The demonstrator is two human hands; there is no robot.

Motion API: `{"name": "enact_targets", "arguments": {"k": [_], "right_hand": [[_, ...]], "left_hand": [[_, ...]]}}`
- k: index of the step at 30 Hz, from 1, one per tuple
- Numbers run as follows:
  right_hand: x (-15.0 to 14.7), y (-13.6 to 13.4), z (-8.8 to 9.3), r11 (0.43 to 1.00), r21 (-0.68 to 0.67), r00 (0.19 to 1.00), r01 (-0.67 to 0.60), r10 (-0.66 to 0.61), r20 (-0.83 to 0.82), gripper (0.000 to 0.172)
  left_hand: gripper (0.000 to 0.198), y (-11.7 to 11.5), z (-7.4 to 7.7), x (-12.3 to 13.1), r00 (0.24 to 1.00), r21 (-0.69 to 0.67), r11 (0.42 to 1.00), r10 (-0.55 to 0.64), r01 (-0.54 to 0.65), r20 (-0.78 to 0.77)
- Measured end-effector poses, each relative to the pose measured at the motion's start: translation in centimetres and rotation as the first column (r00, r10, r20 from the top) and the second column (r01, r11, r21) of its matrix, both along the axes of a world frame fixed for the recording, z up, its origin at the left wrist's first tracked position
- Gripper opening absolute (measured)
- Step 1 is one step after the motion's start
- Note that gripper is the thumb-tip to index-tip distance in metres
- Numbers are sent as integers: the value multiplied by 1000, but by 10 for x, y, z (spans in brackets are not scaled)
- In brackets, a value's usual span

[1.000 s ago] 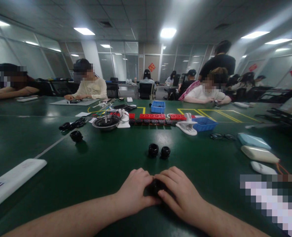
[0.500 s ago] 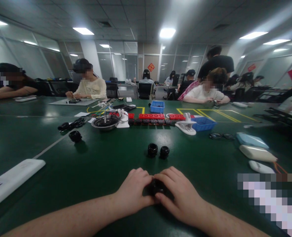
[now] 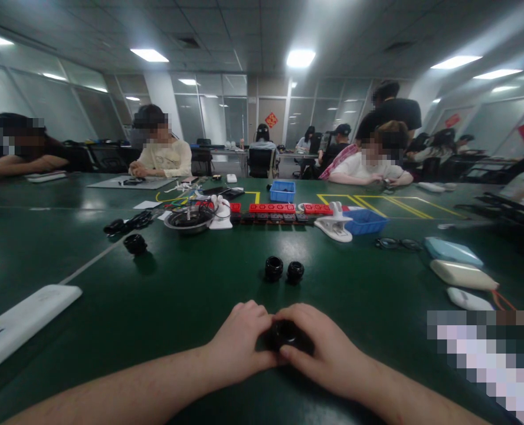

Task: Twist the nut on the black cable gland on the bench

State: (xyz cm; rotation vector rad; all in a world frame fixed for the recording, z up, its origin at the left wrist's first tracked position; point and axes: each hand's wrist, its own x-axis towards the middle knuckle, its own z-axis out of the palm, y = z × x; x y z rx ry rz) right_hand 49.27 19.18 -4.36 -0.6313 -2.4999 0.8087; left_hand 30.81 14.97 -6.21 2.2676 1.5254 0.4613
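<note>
Close to my body, a glossy black round fitting (image 3: 284,333) with a hole in its top sits between both hands. My left hand (image 3: 239,336) is closed on its left side, the thumb in front and the fingers behind. From the right, my right hand (image 3: 321,345) curls around it, index finger over the far side and thumb on the near side. My fingers hide much of its body. Beyond them two similar black fittings, a larger one (image 3: 274,268) and a smaller one (image 3: 295,272), stand side by side. A third fitting (image 3: 135,244) lies tilted farther left.
Across the table stand red and black power strips (image 3: 273,213), a metal bowl of cables (image 3: 189,219), a white clip (image 3: 335,223) and a blue bin (image 3: 366,222). A white bar (image 3: 27,321) lies left; glasses (image 3: 397,244) and cases (image 3: 461,274) lie right. Co-workers sit opposite.
My right hand has shifted slightly around the fitting, with its index finger and knuckles a little lower, showing more of the fitting's top. My left hand is almost unmoved.
</note>
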Motion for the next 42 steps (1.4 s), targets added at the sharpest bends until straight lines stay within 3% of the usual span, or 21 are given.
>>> {"name": "enact_targets", "arguments": {"k": [4, 18, 33, 42], "right_hand": [[0, 1, -3, 999, -19, 998, -31, 30, -58, 27], [0, -5, -3, 968, 249, 1000, 28, -25, -15, 27], [-1, -9, 4, 959, 281, 999, 29, -22, -29, 28], [-4, -21, 14, 955, 248, 987, -162, 159, 35, 31]], "left_hand": [[31, 1, 0, 0, 1000, -10, 1000, 4, -4, 0], [33, 2, -2, -1, 999, 9, 1000, 16, -16, -33], [32, 2, -3, 0, 998, 26, 1000, 11, -10, -58], [16, 2, -1, 0, 999, 15, 1000, -5, 6, -50]]}}
